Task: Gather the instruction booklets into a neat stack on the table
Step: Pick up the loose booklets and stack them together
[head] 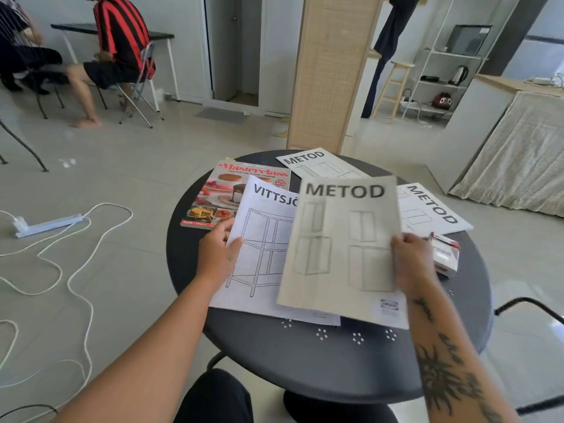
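Observation:
On the round dark table (305,355) lie several booklets. My right hand (410,261) grips the right edge of a beige METOD booklet (341,248), which looks blurred and overlaps a white VITTSJÖ booklet (262,236). My left hand (218,253) pinches the VITTSJÖ booklet's left edge. A second METOD booklet (320,164) lies at the table's far side, and a third METOD booklet (427,209) sits turned sideways at the right.
A Masterclass cookbook (225,190) lies partly under the VITTSJÖ booklet. A small red-and-white box (445,254) sits by my right hand. On the floor at left are a power strip (48,224) and white cable. A person sits far left.

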